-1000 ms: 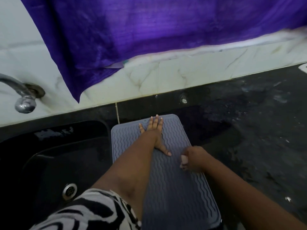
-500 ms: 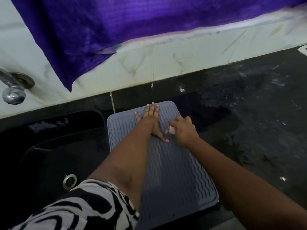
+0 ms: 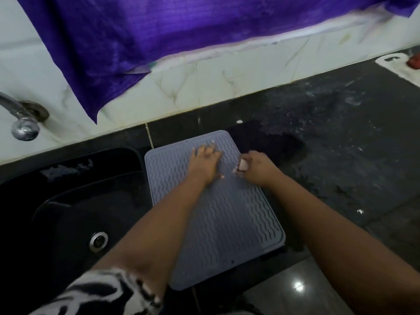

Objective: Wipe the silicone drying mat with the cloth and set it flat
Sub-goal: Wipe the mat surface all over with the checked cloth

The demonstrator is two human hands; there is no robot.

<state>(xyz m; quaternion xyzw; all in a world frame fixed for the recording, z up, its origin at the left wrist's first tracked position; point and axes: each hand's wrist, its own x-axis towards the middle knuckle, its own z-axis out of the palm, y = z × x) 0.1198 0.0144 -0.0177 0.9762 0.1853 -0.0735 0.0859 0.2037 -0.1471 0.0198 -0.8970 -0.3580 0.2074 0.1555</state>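
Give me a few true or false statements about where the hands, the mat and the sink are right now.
1. The grey mat lies on the dark counter, right of the sink. True.
2. The left hand presses flat on the mat. True.
3. The right hand is spread open and empty. False: it is closed around a small pale cloth.
4. The mat is rolled up. False: it lies unrolled.
5. A purple fabric hangs on the wall above. True.
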